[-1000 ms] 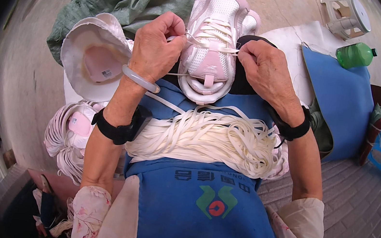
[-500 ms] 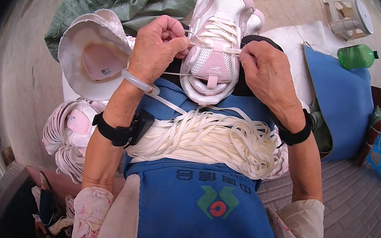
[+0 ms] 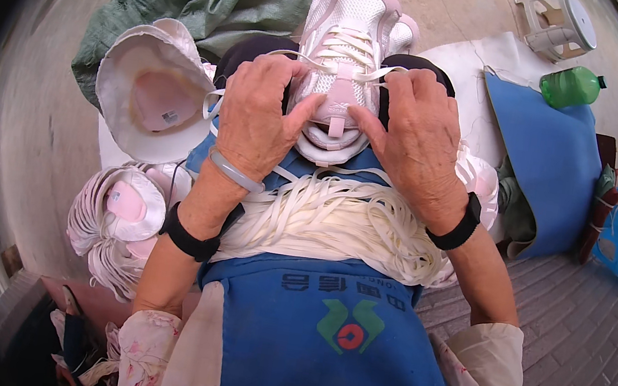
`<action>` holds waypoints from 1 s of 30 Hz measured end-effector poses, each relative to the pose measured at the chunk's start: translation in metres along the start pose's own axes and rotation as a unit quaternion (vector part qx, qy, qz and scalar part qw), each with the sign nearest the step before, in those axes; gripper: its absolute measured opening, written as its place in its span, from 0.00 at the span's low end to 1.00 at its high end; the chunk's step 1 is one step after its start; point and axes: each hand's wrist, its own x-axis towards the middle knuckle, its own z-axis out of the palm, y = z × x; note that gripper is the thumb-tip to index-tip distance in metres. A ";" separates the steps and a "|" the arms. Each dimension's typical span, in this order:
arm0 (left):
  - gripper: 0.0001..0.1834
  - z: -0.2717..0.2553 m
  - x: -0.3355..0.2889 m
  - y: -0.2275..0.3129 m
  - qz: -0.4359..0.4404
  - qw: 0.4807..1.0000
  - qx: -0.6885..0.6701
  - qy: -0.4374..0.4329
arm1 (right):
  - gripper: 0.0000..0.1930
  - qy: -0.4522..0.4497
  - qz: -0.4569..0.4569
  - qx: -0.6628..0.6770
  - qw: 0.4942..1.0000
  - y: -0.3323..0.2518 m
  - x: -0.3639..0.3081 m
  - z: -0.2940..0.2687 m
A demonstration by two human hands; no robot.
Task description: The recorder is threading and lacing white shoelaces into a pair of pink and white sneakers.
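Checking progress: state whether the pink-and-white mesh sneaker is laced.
At least partly laced: the sneaker has flat white lace crisscrossing its front.

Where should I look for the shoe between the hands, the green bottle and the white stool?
Shoe (image 3: pixel 341 91): head view, on its pink tongue.
Green bottle (image 3: pixel 567 88): head view, on its side.
White stool (image 3: pixel 580 23): head view, on its seat.

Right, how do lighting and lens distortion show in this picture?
Head view: the corners fall to black; head view: the grey paving bends toward the rim; head view: light looks soft, with no hard shadow across the pink-and-white shoe.
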 end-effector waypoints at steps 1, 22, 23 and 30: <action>0.18 -0.001 -0.001 0.000 0.001 1.000 0.003 0.002 | 0.17 -0.008 -0.007 -0.053 0.999 -0.004 0.000 0.001; 0.17 0.011 0.004 -0.004 0.073 0.997 0.023 0.018 | 0.14 -0.044 -0.041 0.030 0.998 -0.003 -0.004 0.012; 0.17 0.011 0.004 -0.002 0.074 0.997 0.022 0.021 | 0.15 -0.062 -0.055 0.003 0.997 -0.003 -0.004 0.011; 0.14 0.007 0.013 0.000 0.132 0.985 0.113 -0.008 | 0.06 0.006 -0.157 -0.138 0.978 -0.005 0.015 0.008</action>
